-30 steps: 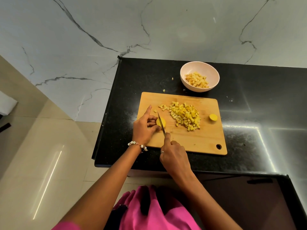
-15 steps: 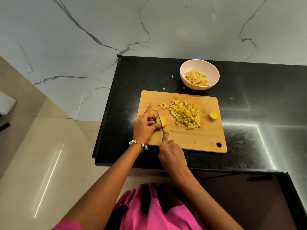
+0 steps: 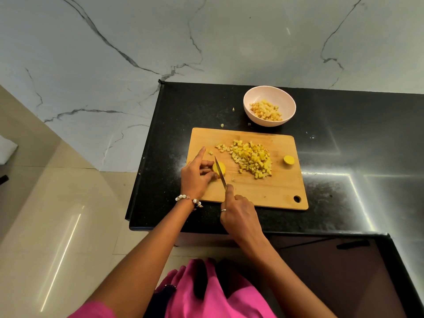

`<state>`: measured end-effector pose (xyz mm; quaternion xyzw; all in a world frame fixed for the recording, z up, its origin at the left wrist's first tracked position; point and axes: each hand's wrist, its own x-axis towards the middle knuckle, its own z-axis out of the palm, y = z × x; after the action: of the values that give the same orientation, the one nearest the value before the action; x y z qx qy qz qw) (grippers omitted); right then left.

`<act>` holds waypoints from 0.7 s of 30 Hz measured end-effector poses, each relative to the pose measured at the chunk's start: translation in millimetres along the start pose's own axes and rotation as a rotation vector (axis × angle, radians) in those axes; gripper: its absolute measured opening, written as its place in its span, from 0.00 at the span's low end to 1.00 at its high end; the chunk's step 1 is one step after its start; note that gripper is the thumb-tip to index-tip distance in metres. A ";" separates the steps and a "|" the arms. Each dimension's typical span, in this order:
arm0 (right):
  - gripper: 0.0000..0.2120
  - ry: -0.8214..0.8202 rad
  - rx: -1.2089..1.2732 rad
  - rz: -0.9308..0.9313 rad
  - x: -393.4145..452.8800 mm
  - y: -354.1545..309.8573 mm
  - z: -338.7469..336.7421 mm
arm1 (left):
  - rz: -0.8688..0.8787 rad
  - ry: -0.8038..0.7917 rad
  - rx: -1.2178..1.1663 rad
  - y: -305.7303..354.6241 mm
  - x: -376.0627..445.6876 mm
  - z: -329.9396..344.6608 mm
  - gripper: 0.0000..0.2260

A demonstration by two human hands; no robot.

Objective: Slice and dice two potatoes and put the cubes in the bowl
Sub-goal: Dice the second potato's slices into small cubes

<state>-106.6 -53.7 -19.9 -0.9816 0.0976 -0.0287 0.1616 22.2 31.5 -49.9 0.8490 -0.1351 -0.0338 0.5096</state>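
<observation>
Knife handle hidden inside right hand (image 3: 239, 213); only the blade of the knife (image 3: 220, 172) visible, forefinger laid along its spine, remaining fingers curled round the handle. Blade set across potato piece (image 3: 219, 168), tip pointing toward the far edge of the cutting board (image 3: 263, 193). Near half of that piece covered by left hand (image 3: 196, 174): curled fingertips pressing it down, forefinger stretched out straight toward the board's far left corner. Full shape of the piece not discernible. Bead bracelet (image 3: 188, 199) on left wrist, ring on a right finger.

Heap of potato cubes (image 3: 251, 158) at board centre, a few strays trailing toward the blade. Single potato end (image 3: 288, 160) near the board's right edge, apart from the heap. Bowl (image 3: 269, 109) just beyond the board's far edge, not touching it, part filled with cubes; lower layers hidden by the rim. Small scraps on the table (image 3: 344, 145) beside the board's far left corner, too small to identify.

Board's left edge close to the table's left edge, floor beyond. Near edge of board set back slightly from table front. Bare board between heap and hanging hole at near right corner. Open dark surface right of the board, crossed by bright reflections. Table cut off at frame right. Pink clothing at bottom, cut off.
</observation>
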 end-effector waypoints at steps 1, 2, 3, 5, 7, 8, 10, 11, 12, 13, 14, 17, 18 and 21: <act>0.26 -0.002 0.019 -0.002 0.8 0.8 0.7 | 0.003 0.009 0.003 0.1 -0.4 0.2 0.36; 0.26 0.007 0.017 -0.007 1.8 1.4 1.6 | 0.005 0.016 0.008 0.1 -0.8 0.2 0.35; 0.26 0.014 -0.002 -0.010 2.3 1.7 2.6 | 0.009 0.025 0.014 0.1 -1.1 0.4 0.34; 0.26 0.017 -0.022 -0.011 7.3 1.2 5.9 | 0.031 0.041 0.032 -0.5 -1.1 1.3 0.33; 0.26 0.001 -0.029 -0.010 16.8 -0.4 9.0 | 0.037 0.052 0.033 -1.4 -1.1 2.2 0.31; 0.26 -0.014 -0.027 -0.008 22.0 -1.9 9.3 | 0.036 0.054 0.028 -2.0 -1.2 2.6 0.31; 0.26 -0.052 -0.035 -0.014 25.2 -4.2 7.2 | 0.034 0.064 0.046 -3.9 -0.9 3.8 0.30; 0.26 -0.076 -0.070 -0.017 22.3 -4.2 5.9 | 0.031 0.074 0.068 -4.6 -0.8 4.7 0.30; 0.26 -0.085 -0.123 -0.017 16.8 -2.8 7.3 | 0.033 0.084 0.090 -4.5 -1.7 5.2 0.30; 0.26 -0.064 -0.172 -0.012 10.6 -1.1 10.0 | 0.039 0.096 0.104 -3.7 -2.5 5.6 0.30; 0.27 -0.046 -0.205 -0.002 3.6 -0.3 11.6 | 0.043 0.104 0.109 -2.3 -3.1 6.0 0.30; 0.28 -0.115 -0.133 0.006 -16.1 -1.3 5.8 | 0.039 0.107 0.119 -1.0 -5.1 5.2 0.29; 0.27 -0.131 -0.071 0.003 -18.5 -0.6 2.4 | 0.034 0.104 0.122 -0.7 -5.3 5.0 0.29; 0.26 -0.056 0.026 0.029 -15.9 2.4 -6.1 | 0.034 0.103 0.133 0.2 -4.7 3.5 0.29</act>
<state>-123.1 -54.5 -15.3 -0.9783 0.1069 -0.0003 0.1773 17.0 29.7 -51.8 0.8793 -0.1249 0.0278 0.4588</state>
